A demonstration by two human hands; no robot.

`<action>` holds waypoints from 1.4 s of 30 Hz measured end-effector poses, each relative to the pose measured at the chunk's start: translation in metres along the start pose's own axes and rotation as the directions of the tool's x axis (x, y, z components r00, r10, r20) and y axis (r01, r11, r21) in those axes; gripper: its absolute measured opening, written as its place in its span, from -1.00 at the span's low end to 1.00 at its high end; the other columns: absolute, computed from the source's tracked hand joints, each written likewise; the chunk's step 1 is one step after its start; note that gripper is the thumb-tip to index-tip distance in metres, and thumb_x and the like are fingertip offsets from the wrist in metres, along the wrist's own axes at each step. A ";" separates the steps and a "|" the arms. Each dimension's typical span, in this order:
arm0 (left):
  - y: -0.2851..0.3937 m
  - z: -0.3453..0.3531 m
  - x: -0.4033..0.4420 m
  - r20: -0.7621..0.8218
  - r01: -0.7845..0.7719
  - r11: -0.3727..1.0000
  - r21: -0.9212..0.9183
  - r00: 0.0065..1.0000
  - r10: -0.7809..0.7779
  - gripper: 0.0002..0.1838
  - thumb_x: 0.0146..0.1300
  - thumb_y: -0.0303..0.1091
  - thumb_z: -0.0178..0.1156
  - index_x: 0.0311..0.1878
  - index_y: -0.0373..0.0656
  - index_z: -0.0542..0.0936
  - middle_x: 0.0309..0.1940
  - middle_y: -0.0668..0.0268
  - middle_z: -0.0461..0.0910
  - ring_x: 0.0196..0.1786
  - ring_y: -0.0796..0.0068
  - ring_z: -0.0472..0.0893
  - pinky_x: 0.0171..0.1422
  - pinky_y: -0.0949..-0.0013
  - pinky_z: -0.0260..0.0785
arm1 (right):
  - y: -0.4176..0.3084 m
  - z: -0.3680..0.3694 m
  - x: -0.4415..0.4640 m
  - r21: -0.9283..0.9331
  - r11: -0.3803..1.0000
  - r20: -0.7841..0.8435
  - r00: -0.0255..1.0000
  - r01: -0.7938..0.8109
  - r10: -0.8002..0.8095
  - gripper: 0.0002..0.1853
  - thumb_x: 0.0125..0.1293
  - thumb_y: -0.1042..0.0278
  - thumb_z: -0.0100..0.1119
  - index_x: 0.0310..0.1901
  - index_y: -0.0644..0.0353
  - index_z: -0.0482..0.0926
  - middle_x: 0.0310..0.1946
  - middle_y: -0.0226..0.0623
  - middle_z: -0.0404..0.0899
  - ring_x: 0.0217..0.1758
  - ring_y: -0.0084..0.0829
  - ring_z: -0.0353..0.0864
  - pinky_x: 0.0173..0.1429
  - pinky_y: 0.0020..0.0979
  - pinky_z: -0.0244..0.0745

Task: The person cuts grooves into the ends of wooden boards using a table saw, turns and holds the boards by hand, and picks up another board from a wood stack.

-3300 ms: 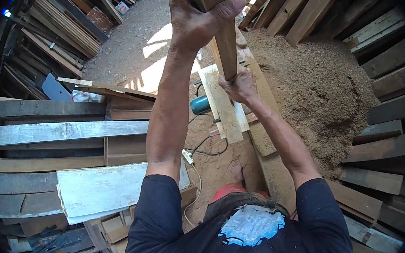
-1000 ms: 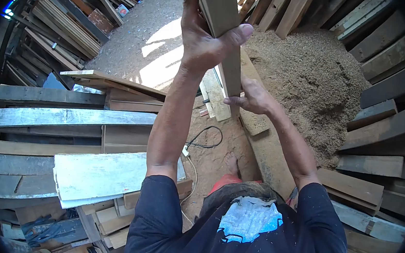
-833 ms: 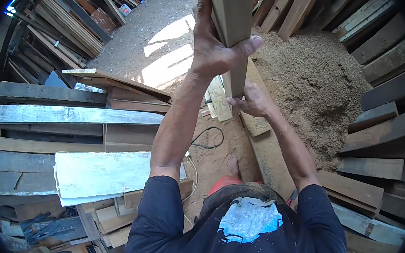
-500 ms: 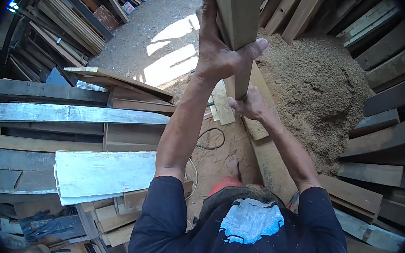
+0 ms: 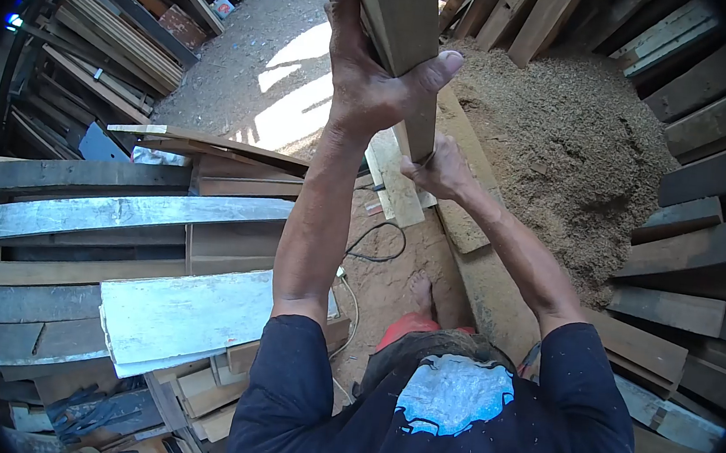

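A long, thick wooden beam (image 5: 407, 21) is held up in front of me, its far end running out of the top of the view. My left hand (image 5: 385, 89) grips it from the left, higher up, with the thumb across the near face and the fingers along the far left side. Lower down, at the beam's near end, my right hand (image 5: 440, 168) is closed around the wood. Some of the right fingers are hidden behind it. Below the beam lies a sawdust-dusted plank (image 5: 464, 223) on the floor side.
A big sawdust heap (image 5: 563, 150) spreads at the right, with boards (image 5: 665, 308) stacked along the wall. Stacked timber and a white-painted board (image 5: 184, 310) stand at my left. A dark cable loop (image 5: 379, 244) lies on the dirt floor near my bare foot (image 5: 423, 293).
Both hands and the beam have shifted a little to the left in the view. The grip of each hand looks the same.
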State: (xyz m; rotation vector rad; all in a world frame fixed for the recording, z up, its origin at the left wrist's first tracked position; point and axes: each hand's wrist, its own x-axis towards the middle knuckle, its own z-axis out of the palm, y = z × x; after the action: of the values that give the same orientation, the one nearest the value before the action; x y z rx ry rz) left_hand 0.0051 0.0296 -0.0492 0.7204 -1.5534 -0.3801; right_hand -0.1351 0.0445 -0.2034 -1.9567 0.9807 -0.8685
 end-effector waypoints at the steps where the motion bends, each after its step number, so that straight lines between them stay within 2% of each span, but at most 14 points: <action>1: -0.004 -0.003 0.001 0.003 0.007 1.000 0.008 1.000 -0.007 -0.11 0.01 -0.21 0.66 0.35 -0.06 0.32 -0.17 0.47 0.45 -0.14 0.63 0.53 -0.05 0.44 0.51 | 0.000 0.000 0.004 -0.007 1.000 -0.005 1.000 0.008 -0.008 -0.71 0.15 0.27 0.37 -0.32 0.33 0.54 -0.56 -0.11 0.57 -0.47 -0.20 0.63 -0.27 -0.15 0.54; 8: -0.018 -0.014 0.012 -0.009 -0.022 0.999 0.029 1.000 0.022 -0.09 0.00 -0.22 0.68 0.36 -0.03 0.32 -0.19 0.48 0.47 -0.14 0.61 0.56 -0.03 0.44 0.54 | -0.005 0.001 0.023 -0.025 0.999 0.028 0.999 -0.025 0.026 -0.73 0.15 0.26 0.34 -0.33 0.31 0.56 -0.54 -0.07 0.59 -0.43 -0.13 0.67 -0.23 -0.13 0.57; 11: -0.030 -0.017 0.016 0.001 -0.033 0.999 -0.023 0.999 0.033 -0.10 0.00 -0.23 0.67 0.37 -0.03 0.33 -0.18 0.48 0.50 -0.13 0.61 0.58 -0.03 0.44 0.57 | 0.001 0.006 0.033 -0.036 0.999 0.014 1.000 -0.019 0.020 -0.73 0.14 0.26 0.34 -0.29 0.30 0.56 -0.52 -0.07 0.61 -0.42 -0.16 0.68 -0.21 -0.14 0.58; 14: -0.031 -0.017 0.020 -0.008 0.062 0.995 -0.083 0.998 -0.063 -0.12 0.02 -0.25 0.66 0.36 -0.03 0.34 -0.16 0.46 0.52 -0.12 0.61 0.59 -0.02 0.42 0.59 | 0.004 0.008 0.044 -0.014 1.000 0.014 1.000 -0.025 0.026 -0.73 0.13 0.27 0.34 -0.25 0.28 0.56 -0.49 -0.09 0.63 -0.38 -0.20 0.69 -0.18 -0.15 0.59; 17: -0.043 -0.025 0.026 0.008 0.058 0.996 -0.061 0.998 -0.057 -0.16 0.04 -0.28 0.64 0.34 -0.03 0.36 -0.19 0.47 0.51 -0.14 0.61 0.58 -0.03 0.43 0.56 | 0.004 0.009 0.055 0.019 1.000 -0.002 1.000 -0.008 0.008 -0.72 0.13 0.26 0.34 -0.23 0.27 0.55 -0.47 -0.10 0.64 -0.36 -0.20 0.70 -0.16 -0.16 0.59; 20: -0.056 -0.034 0.037 0.015 -0.084 0.996 0.004 0.996 0.084 -0.20 0.06 -0.32 0.61 0.33 -0.04 0.36 -0.18 0.46 0.50 -0.16 0.61 0.57 -0.04 0.44 0.54 | 0.002 0.011 0.067 0.001 0.999 0.014 0.999 -0.037 0.037 -0.71 0.12 0.26 0.34 -0.21 0.25 0.55 -0.47 -0.11 0.64 -0.35 -0.20 0.70 -0.14 -0.17 0.59; 23: -0.048 -0.030 0.040 -0.004 0.093 0.989 -0.115 0.996 -0.094 0.21 0.05 -0.53 0.48 0.69 -0.06 -0.09 0.36 0.29 0.34 0.27 0.44 0.45 0.29 0.36 0.39 | 0.009 0.017 0.079 -0.046 0.997 0.004 0.998 -0.059 0.059 -0.69 0.12 0.24 0.34 -0.19 0.25 0.54 -0.46 -0.11 0.64 -0.35 -0.20 0.70 -0.14 -0.18 0.60; 26: -0.075 -0.033 0.050 -0.053 -0.118 0.984 -0.136 0.992 0.111 0.11 0.03 -0.50 0.49 0.62 -0.11 0.06 0.26 0.35 0.36 0.19 0.48 0.44 0.24 0.39 0.38 | 0.016 0.022 0.091 -0.049 0.997 -0.024 0.998 -0.057 0.056 -0.68 0.11 0.21 0.33 -0.21 0.25 0.55 -0.46 -0.10 0.65 -0.35 -0.19 0.71 -0.14 -0.18 0.60; 29: -0.080 -0.037 0.056 -0.054 -0.113 0.987 -0.112 0.993 0.108 0.09 0.02 -0.50 0.49 0.61 -0.12 0.09 0.21 0.37 0.38 0.14 0.51 0.43 0.21 0.38 0.37 | 0.008 0.018 0.100 -0.045 0.999 -0.013 1.000 -0.029 0.028 -0.68 0.10 0.19 0.33 -0.21 0.24 0.56 -0.46 -0.09 0.66 -0.36 -0.18 0.71 -0.15 -0.17 0.61; 33: -0.086 -0.044 0.059 -0.047 -0.013 0.992 -0.125 0.999 0.007 0.07 0.02 -0.47 0.50 0.60 -0.12 0.12 0.18 0.39 0.39 0.12 0.52 0.41 0.19 0.38 0.36 | 0.014 0.022 0.114 -0.056 0.997 0.008 0.999 -0.045 0.045 -0.64 0.10 0.18 0.34 -0.15 0.22 0.56 -0.49 -0.11 0.66 -0.37 -0.15 0.72 -0.15 -0.15 0.62; 42: -0.097 -0.055 0.078 -0.029 0.010 0.997 -0.071 1.000 -0.012 0.08 0.01 -0.41 0.52 0.59 -0.09 0.13 0.16 0.39 0.39 0.17 0.49 0.42 0.22 0.37 0.36 | 0.019 0.028 0.146 -0.049 0.999 -0.016 1.000 -0.012 0.012 -0.59 0.11 0.18 0.36 -0.07 0.23 0.55 -0.34 -0.01 0.69 -0.19 -0.03 0.74 -0.04 -0.08 0.62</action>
State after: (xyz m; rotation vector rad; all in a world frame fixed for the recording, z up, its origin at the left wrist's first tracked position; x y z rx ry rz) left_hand 0.0812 -0.0828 -0.0438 0.6766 -1.5013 -0.4292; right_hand -0.0496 -0.0786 -0.1997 -1.9855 1.0309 -0.8622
